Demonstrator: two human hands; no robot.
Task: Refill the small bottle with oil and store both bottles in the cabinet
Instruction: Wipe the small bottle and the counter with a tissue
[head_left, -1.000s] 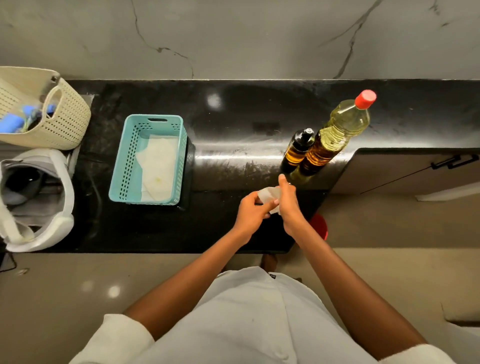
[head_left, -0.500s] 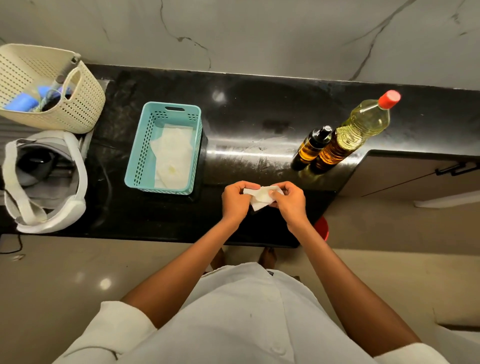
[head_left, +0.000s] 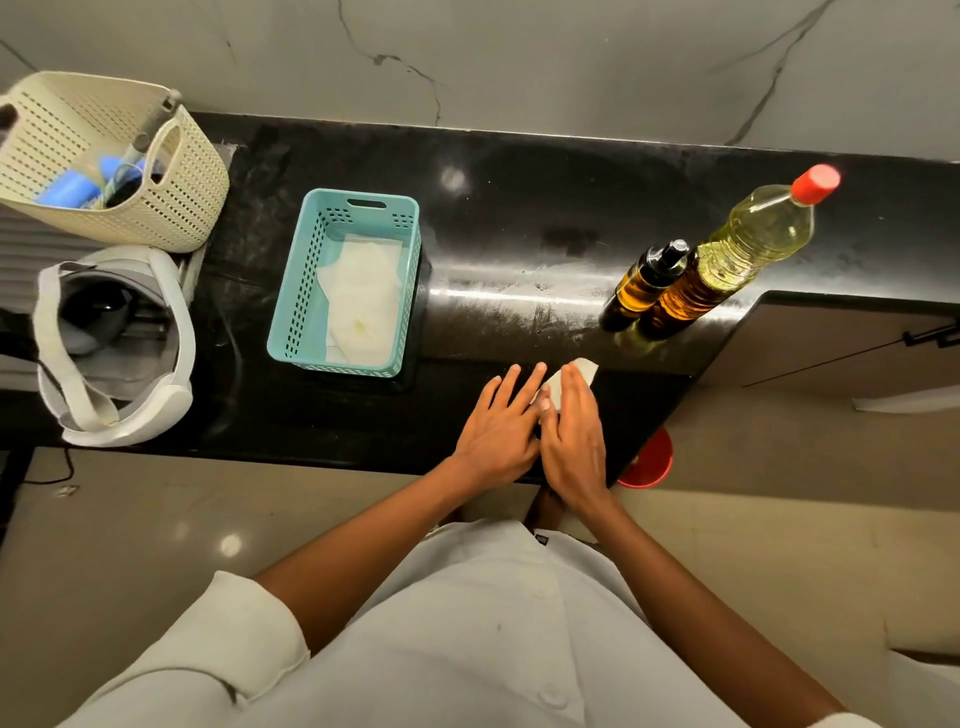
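- Both hands have come down since half a second ago: then they pinched the white tissue (head_left: 584, 370) in the air between them, and now they lie on the black counter (head_left: 519, 234), near its front edge.
- The right hand (head_left: 574, 431) lies flat over the tissue with straight fingers and presses it to the counter. Only the far corner of the tissue shows past the fingertips.
- The left hand (head_left: 498, 421) is spread flat just beside it, fingers straight and apart, holding nothing. Whether it touches the tissue cannot be told.
- The small bottle (head_left: 641, 288), dark with a black pump top, stands upright on the counter beyond the hands and to their right.
- The large bottle (head_left: 748, 249), with yellow oil and a red cap on it, stands close against the small one on its right side.
- Both bottles are near the counter's corner, above the cabinet door (head_left: 831, 343), which is closed.
- A teal basket (head_left: 291, 312) with white paper (head_left: 363, 301) in it stands on the counter to the left of the hands.
- A cream basket (head_left: 171, 208) stands farther left.
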